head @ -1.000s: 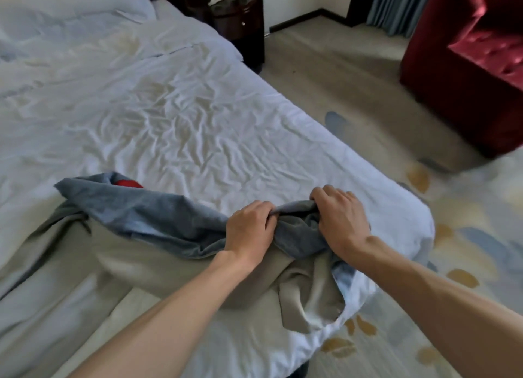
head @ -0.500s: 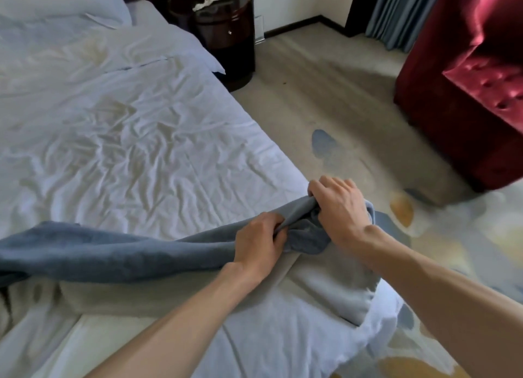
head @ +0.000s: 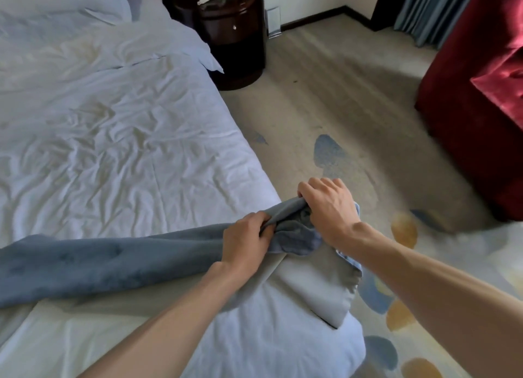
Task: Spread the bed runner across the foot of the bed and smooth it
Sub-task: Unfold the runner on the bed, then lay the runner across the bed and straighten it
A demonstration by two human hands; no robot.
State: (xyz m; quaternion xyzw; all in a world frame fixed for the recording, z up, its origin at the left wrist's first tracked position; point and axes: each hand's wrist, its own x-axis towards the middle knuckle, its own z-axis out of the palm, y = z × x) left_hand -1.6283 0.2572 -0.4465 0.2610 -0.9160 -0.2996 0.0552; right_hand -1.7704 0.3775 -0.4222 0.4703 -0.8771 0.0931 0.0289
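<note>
**Blue runner bunched at the bed corner, both hands gripping**

Blue plush bed runner (head: 107, 260) lies across the foot of the bed (head: 119, 140), but only as a rolled, folded band, not flat. Your left hand (head: 243, 240) is clenched on a gather of the blue cloth near the bed's right corner; your right hand (head: 329, 208) is clenched on the bunched end just beside it, at the mattress edge. The hands sit close together, almost touching.

Risks, as a judgement: with both grips this close, a pull likely stretches only the end and leaves the long part twisted. Pull too far to your right and the end slides off the corner toward the patterned carpet (head: 418, 264). Tugging may also drag the wrinkled white sheet underneath and add creases.

Look of the runner: blue face up along the band, pale grey backing (head: 319, 287) turned out and draped over the corner, so part is flipped. Its far left end runs out of view. Smoothing not yet done.
</note>
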